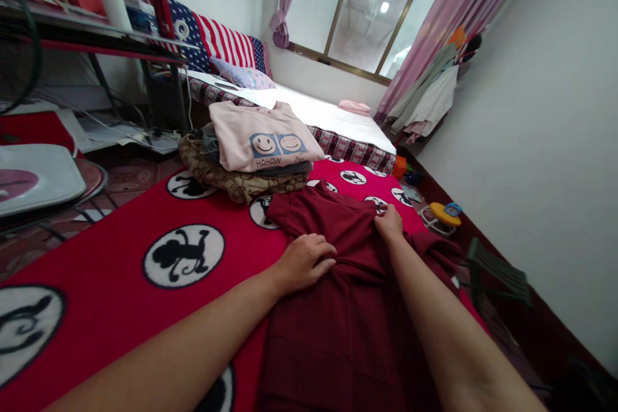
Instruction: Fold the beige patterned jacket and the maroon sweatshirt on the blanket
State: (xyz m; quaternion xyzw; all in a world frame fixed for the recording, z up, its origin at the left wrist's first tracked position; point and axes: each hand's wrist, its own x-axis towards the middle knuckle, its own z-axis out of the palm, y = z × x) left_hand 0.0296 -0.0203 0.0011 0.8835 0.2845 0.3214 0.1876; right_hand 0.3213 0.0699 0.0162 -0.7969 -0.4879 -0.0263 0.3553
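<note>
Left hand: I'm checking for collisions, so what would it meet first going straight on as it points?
Sliding over the maroon garment it touches, the left hand would probably meet the right hand first, though depth is unclear.

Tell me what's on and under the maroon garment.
The left hand lies on the maroon garment; the right hand holds it near its far edge. Red patterned cloth shows around it; what's directly beneath is covered.

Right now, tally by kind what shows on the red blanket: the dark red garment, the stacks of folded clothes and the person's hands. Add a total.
Dark red garment: 1
Stack of folded clothes: 1
Hands: 2 (left hand, right hand)
Total: 4
</note>
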